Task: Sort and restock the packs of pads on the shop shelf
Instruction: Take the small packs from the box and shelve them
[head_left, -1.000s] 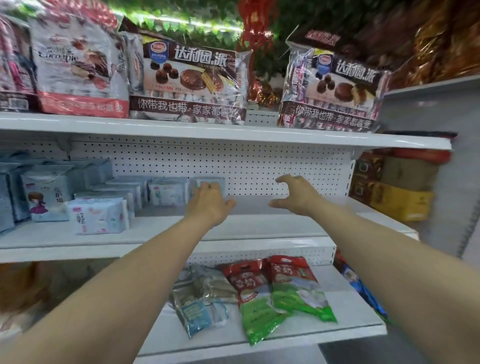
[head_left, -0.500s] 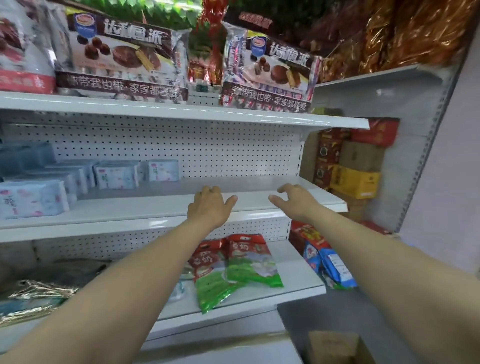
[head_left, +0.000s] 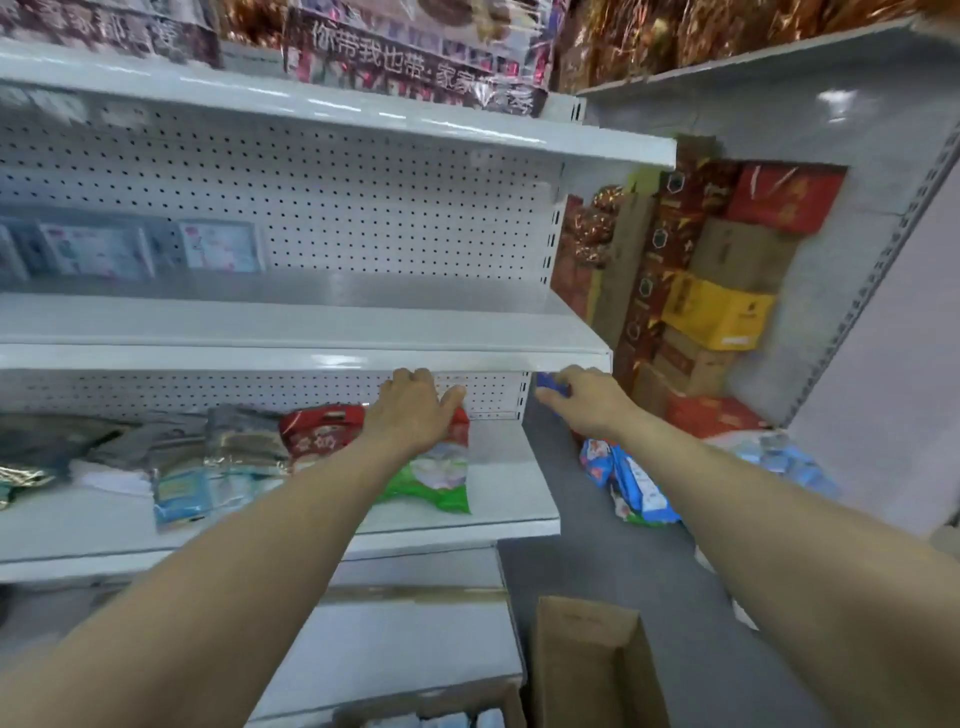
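Head view, blurred by motion: both bare arms reach forward toward the white shelving. The left hand (head_left: 415, 410) hangs just below the front lip of the middle shelf (head_left: 260, 358), fingers loosely curled, thumb spread, holding nothing; it sits in front of a red-and-green bag (head_left: 441, 483) lying on the lower shelf (head_left: 514, 499). The right hand (head_left: 587, 400) is past the shelf's right end, level with that same lip, fingers pointing left. A small blue thing (head_left: 546, 382) shows at its fingertips, and I cannot tell whether the hand pinches it or is merely in front of it.

The packs of pads (head_left: 221, 247) stand at the far left back of the middle shelf, against the pegboard, well apart from both hands. From the rightmost pack the white board shows unbroken to the shelf's right edge, under the upper shelf (head_left: 363, 111).

Right of the unit, grey floor (head_left: 587, 540) runs back to stacked cartons (head_left: 717, 312); blue packets (head_left: 636, 483) lie on it near the right forearm. An open cardboard box (head_left: 587, 660) stands at the lower shelf's corner.
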